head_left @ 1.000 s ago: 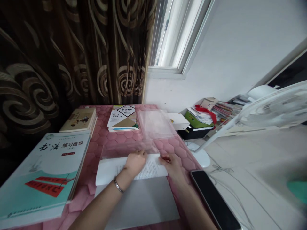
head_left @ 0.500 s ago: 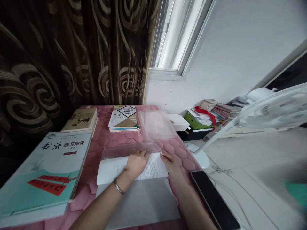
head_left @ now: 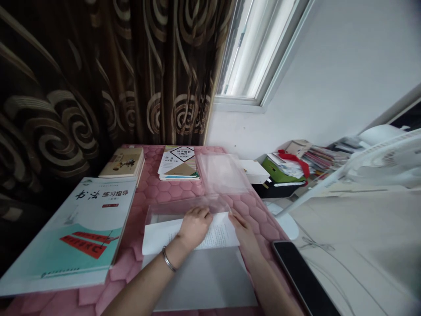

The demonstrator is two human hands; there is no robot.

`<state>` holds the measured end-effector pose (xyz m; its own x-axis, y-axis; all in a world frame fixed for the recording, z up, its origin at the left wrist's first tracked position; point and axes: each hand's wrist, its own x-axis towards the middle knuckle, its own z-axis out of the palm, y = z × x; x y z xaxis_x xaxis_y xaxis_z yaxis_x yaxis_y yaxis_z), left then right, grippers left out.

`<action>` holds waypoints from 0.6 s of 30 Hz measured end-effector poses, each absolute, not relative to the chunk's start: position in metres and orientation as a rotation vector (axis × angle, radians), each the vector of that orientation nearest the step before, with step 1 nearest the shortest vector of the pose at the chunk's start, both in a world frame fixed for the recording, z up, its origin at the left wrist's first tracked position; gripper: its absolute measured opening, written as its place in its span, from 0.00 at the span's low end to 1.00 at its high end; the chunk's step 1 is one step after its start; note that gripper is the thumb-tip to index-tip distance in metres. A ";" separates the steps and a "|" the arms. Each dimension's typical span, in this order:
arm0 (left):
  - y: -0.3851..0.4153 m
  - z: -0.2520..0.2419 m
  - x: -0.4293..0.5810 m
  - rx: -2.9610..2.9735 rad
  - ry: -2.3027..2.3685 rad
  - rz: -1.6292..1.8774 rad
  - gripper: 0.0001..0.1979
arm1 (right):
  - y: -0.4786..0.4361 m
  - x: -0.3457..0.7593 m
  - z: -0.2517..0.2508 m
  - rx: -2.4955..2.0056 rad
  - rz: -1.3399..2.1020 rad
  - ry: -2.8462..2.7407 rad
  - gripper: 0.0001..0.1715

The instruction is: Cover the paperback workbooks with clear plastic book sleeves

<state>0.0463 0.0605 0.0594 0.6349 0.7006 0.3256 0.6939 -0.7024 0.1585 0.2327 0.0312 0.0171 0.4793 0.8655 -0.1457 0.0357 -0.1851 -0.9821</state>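
A book (head_left: 219,235) with a printed page showing lies partly folded, its grey-white lower sheet (head_left: 210,281) flat toward me. Clear plastic book cover (head_left: 164,210) sticks out beyond the page's far edge. My left hand (head_left: 195,226), a silver bangle on its wrist, rests across the page with fingers curled closed at the far edge; the fingertips are partly hidden. At the page's right corner, my right hand (head_left: 242,229) pinches the book's edge and the plastic between thumb and fingers.
To the left lie a calligraphy workbook (head_left: 95,224) and tan books (head_left: 123,162). A workbook stack (head_left: 179,164) and spare clear covers (head_left: 225,173) lie at the far side of the pink padded table (head_left: 128,263). A phone (head_left: 302,276) lies at the right edge; a white fan (head_left: 309,188) stands beyond.
The whole view has shifted, so things appear slightly farther right. Both hands keep nearly the same hold on the book and its plastic cover.
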 end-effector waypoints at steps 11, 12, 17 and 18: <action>0.042 0.039 -0.067 1.358 2.130 1.391 0.23 | 0.028 0.229 0.030 -1.550 0.905 -0.783 0.21; 0.045 0.031 -0.077 1.266 1.975 1.448 0.24 | 0.030 0.229 0.030 -1.552 0.899 -0.790 0.21; 0.051 0.002 -0.099 1.019 1.590 1.516 0.27 | 0.036 0.232 0.027 -1.582 0.897 -0.851 0.20; 0.051 0.001 -0.099 1.010 1.598 1.509 0.28 | 0.037 0.233 0.024 -1.584 0.916 -0.863 0.20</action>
<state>-0.0989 0.0509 0.0013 -0.4450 0.8953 0.0191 0.0705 0.0138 0.9974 0.2332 0.0366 0.0243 0.4439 0.8872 -0.1257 0.0732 -0.1758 -0.9817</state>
